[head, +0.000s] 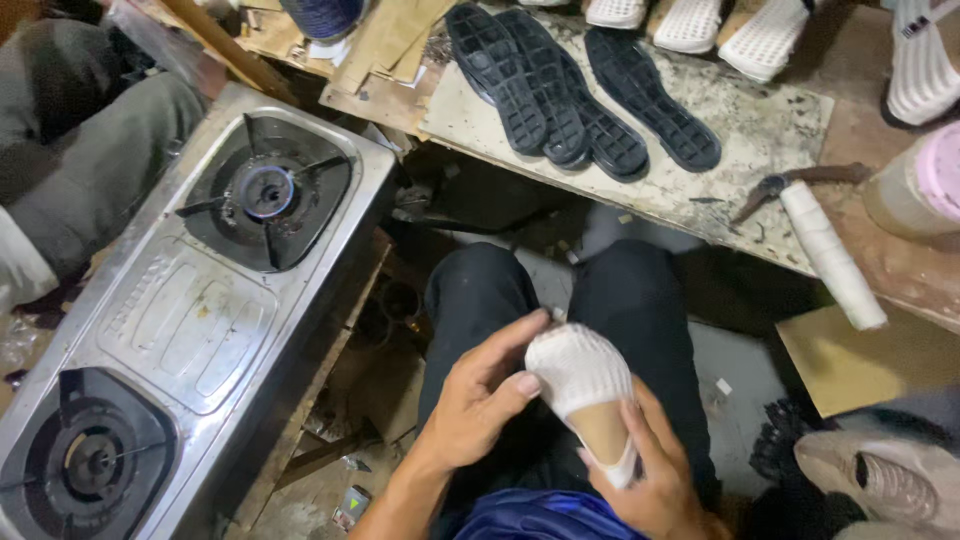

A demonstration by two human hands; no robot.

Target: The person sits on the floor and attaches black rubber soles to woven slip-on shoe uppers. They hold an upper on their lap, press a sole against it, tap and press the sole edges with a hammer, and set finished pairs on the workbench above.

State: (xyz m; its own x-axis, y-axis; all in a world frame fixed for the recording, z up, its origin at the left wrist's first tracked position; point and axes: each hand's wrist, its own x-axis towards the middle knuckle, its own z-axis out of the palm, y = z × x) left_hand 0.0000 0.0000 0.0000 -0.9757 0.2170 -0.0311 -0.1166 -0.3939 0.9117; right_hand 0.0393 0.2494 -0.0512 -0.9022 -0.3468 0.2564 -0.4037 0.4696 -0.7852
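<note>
1. The person sits with both knees up in dark trousers, and a white knitted shoe upper sits over the lap between the two hands, its tan insole board facing up.
2. The left hand is closed around the toe end of the shoe upper: the thumb presses on the white fabric from the near side and the fingers curl over the top edge.
3. The right hand cups the shoe upper from below at the heel end, fingers wrapped loosely up its side, gripping rather than spread.
4. To the person's left stands a two-burner steel gas stove, set at an angle, both burners unlit.
5. Ahead, beyond the knees, is a stained, glue-marked work surface. Four black rubber soles lie on it tread-up, the left ones overlapping.
6. Along the far edge of that surface a row of white shoe uppers is partly cut off by the frame.
7. To the right on the surface lie a white roll and, touching its far end, a dark-headed hand tool.
8. A piece of brown cardboard rests low on the right, near a pale shoe.
</note>
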